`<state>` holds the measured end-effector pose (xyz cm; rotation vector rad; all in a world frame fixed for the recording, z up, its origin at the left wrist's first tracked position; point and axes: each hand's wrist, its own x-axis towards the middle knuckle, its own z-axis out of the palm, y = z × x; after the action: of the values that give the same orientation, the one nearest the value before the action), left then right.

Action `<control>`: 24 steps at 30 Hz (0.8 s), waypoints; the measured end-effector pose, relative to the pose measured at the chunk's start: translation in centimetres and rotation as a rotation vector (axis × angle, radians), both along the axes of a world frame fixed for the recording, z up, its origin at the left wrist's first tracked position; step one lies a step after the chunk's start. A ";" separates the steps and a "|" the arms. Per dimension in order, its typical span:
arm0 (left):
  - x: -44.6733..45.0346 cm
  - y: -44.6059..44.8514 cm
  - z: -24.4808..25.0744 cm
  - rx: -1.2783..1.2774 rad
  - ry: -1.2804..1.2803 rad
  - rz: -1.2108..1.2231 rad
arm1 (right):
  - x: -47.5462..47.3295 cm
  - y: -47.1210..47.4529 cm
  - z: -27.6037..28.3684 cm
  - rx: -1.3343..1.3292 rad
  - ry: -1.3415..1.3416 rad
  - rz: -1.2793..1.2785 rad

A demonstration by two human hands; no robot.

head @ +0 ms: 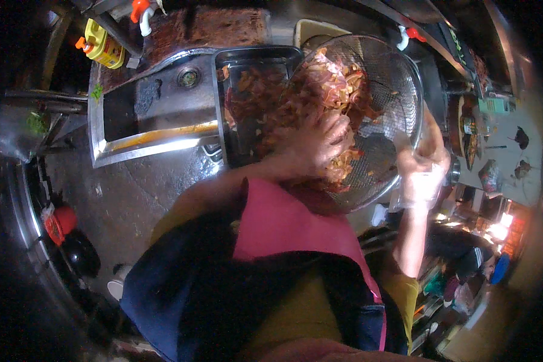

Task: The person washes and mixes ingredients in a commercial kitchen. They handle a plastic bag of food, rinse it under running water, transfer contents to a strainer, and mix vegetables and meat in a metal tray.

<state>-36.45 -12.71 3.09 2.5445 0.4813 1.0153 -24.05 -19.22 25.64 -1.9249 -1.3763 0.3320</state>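
Note:
My right hand (421,156) grips the rim of a large round wire-mesh strainer (391,108), which is tilted over a metal tray (221,113). Clear plastic, apparently a glove, shines around that hand and wrist. Thin slices of what looks like cooked meat (339,86) lie heaped in the strainer. My left hand (323,145) reaches into the mesh with fingers curled against the slices; blur hides whether it holds any. More brownish slices (258,95) lie in the tray, partly behind the strainer and my left forearm.
Left of the tray is a steel sink (167,99) with a drain (188,77). A yellow bottle (102,45) and a red-handled tap (142,16) are behind it. A second tap (409,37) is at the back right. A red container (61,222) stands at the left.

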 end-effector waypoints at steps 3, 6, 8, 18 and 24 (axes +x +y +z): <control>2.2 0.3 -1.6 -0.410 0.129 0.188 | -0.7 -0.1 0.2 0.045 0.024 0.004; 1.3 1.4 -3.4 -0.154 0.185 0.295 | -1.2 -0.4 0.0 0.046 0.122 -0.073; -0.8 2.3 -3.9 -0.032 0.255 0.312 | -1.3 -0.6 -0.1 0.022 0.102 -0.088; -7.0 6.6 -5.2 -0.294 0.114 0.523 | -1.8 -0.5 -0.5 0.086 0.103 -0.114; -4.9 10.8 0.5 -0.133 0.014 0.342 | -2.8 -1.7 0.5 0.014 -0.014 -0.137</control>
<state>-41.35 -1.94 3.59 2.4006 0.9801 1.0385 -26.84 -20.93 26.10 -2.0016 -1.2446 0.2428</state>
